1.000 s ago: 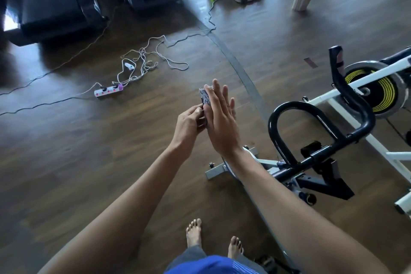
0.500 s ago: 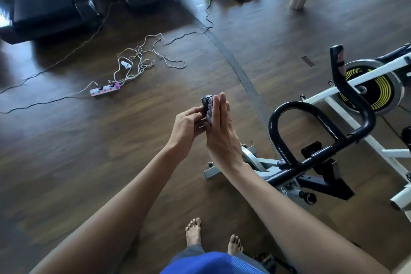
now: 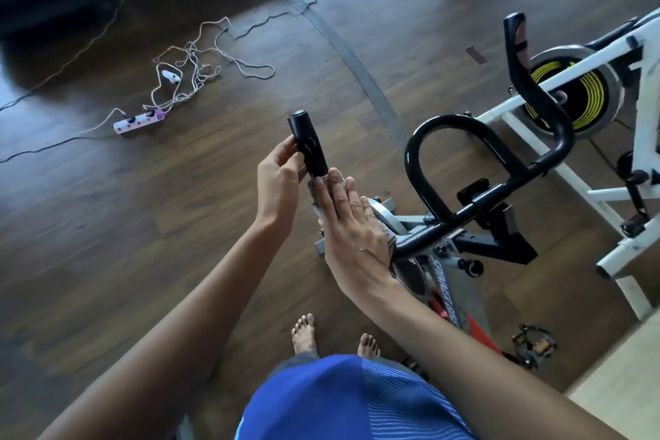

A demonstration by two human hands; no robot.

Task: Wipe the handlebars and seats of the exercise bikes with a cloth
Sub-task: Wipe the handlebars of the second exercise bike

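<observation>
Our right hand (image 3: 348,221) has slid down from the tip of the bar (image 3: 308,144), baring its black end, and now presses the cloth (image 3: 388,236) against it lower down with straight fingers, while our left hand (image 3: 278,178) pinches the bared end between thumb and fingertips. The bar looks stiff, fixed and smooth, so we judge it takes firm pressure; the cloth is thin and limp, apt to bunch or slip, so we would wrap it round the bar under the palm.
</observation>
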